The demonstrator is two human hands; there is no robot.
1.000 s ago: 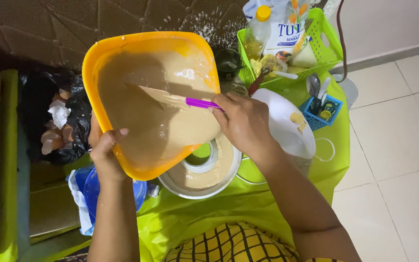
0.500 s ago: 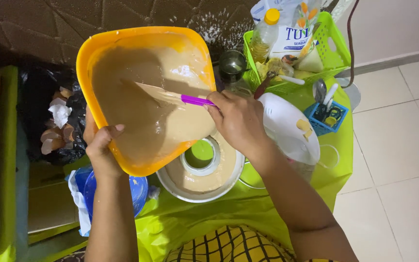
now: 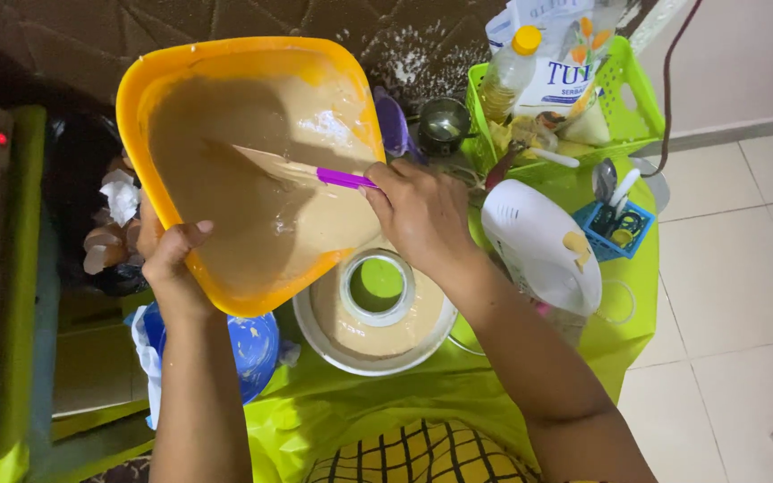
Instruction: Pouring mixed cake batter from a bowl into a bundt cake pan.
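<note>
Over green tablecloth [image 3: 386, 394], left hand [image 3: 170, 259] grips tilted orange bowl [image 3: 136, 116]; right hand [image 3: 422, 215] holds purple-handled spatula [image 3: 301, 170] inside it.

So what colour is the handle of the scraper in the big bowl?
Purple. The scraper handle shows in the head view, poking out of the right hand, against the orange bowl.

My orange bowl [image 3: 252, 161] hides part of the ring pan [image 3: 373, 313] beneath it. My left fingers [image 3: 191, 231] mostly vanish behind its rim. The flour bag [image 3: 565, 54] is cut off at the top edge.
</note>
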